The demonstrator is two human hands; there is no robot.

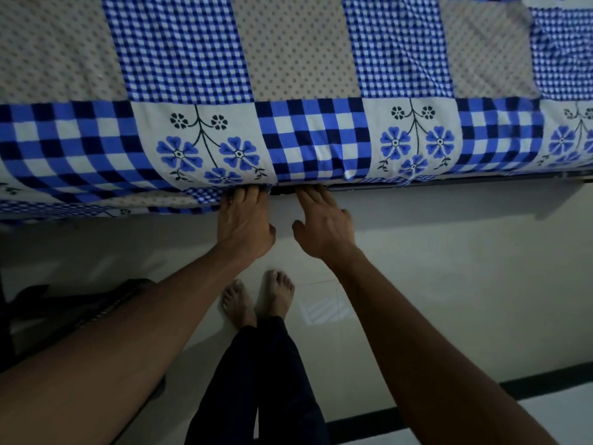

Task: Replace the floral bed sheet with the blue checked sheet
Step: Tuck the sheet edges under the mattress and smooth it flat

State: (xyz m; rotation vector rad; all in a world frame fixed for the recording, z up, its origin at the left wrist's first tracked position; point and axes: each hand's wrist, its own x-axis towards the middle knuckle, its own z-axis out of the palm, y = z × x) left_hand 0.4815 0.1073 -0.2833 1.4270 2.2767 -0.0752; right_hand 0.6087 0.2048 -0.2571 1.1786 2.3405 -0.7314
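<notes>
Left hand (245, 220) and right hand (324, 228), 2 flat spread grips, press 1 blue checked sheet (314, 139).

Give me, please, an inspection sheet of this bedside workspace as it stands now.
Surface: bed fully covered by the sheet; only a dark strip of bed frame shows at the right.
Job's things: blue checked sheet spread over the bed, its edge hanging loose at the left; floral sheet not seen.
Clutter: dark object on the floor at the left, too dim to identify.
Grippers: left hand and right hand side by side at the bed's lower edge, fingertips hidden under it.
Cables: nothing seen.
Surroundings: pale tiled floor with a dark band; the person's bare feet.
</notes>
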